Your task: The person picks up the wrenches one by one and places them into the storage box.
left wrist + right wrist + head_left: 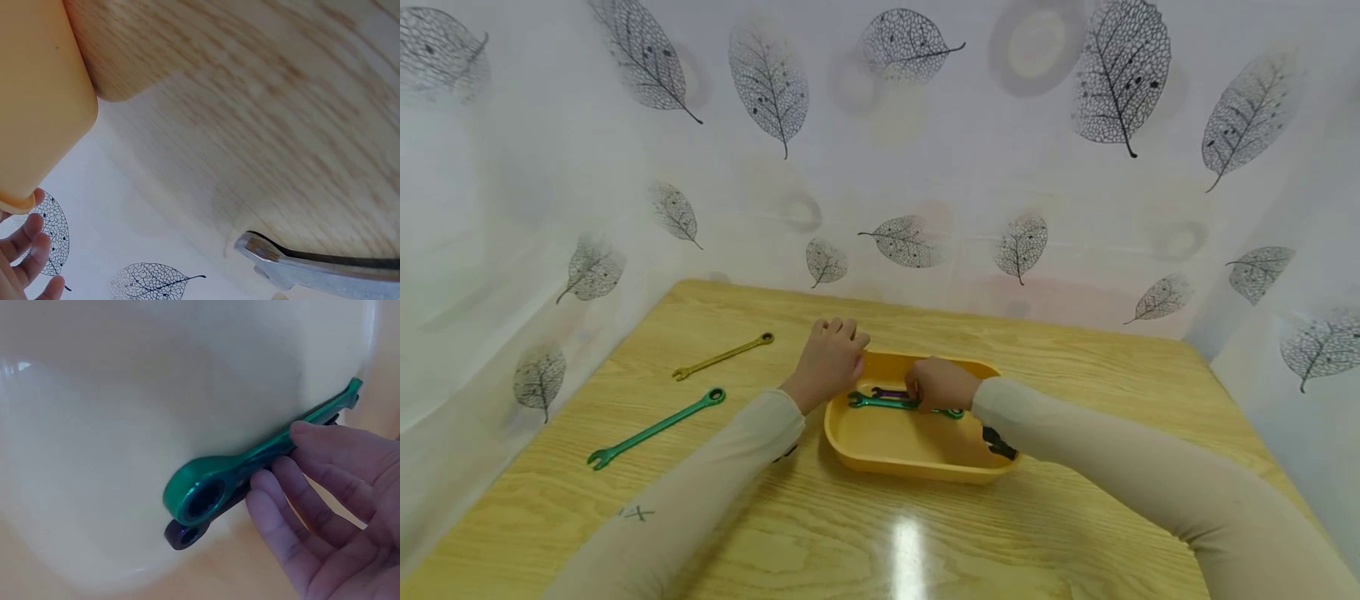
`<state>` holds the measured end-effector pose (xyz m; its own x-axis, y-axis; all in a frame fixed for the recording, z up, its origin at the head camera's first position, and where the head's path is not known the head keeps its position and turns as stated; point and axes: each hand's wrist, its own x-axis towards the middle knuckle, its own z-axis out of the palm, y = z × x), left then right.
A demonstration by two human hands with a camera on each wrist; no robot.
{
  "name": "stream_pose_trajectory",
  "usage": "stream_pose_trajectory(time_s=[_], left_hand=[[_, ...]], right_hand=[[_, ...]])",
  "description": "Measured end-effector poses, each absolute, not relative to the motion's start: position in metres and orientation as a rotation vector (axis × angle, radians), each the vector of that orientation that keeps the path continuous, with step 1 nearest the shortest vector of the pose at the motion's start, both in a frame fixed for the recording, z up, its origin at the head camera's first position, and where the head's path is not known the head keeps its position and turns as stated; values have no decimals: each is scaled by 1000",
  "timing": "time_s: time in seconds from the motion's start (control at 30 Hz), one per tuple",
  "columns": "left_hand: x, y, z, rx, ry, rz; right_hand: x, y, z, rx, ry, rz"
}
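A yellow plastic bin (917, 468) stands on the table, and my left hand (829, 365) grips its rim at the far left corner. In the left wrist view, the left fingers (31, 247) lie at the rim's outer side; the thumb is hidden. Reaching into the bin, my right hand (946, 383) pinches a green ratchet wrench (200, 487) between thumb and fingers. A smaller purple ratchet wrench (181, 536) lies right beside the green one, against the fingertips. Whether the fingers also hold the purple wrench, I cannot tell.
Left of the bin lie a gold wrench (722, 357) and a larger green wrench (655, 429) on the wooden table (820, 533). A dark object (998, 443) shows at the bin's right end, partly behind the sleeve. A leaf-patterned curtain (970, 167) surrounds the table.
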<state>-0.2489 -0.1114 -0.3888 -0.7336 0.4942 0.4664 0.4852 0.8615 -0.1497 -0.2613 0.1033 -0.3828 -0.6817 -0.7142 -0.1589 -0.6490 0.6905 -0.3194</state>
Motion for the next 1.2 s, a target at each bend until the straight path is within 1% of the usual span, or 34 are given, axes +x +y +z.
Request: stream_pose_trajectory(time_s=[0.2, 0.6, 0.97, 1.2], left_hand=[[-248, -110, -388, -712, -2536, 17], [-248, -110, -390, -723, -2519, 0], [-251, -110, -393, -720, -2503, 24], [-249, -110, -391, -720, -2505, 4]], right_hand=[[-260, 104, -373, -1061, 2599, -343], [-250, 106, -345, -935, 2637, -156], [-234, 125, -322, -1030, 2656, -176], [-223, 140, -310, -1031, 2690, -263]])
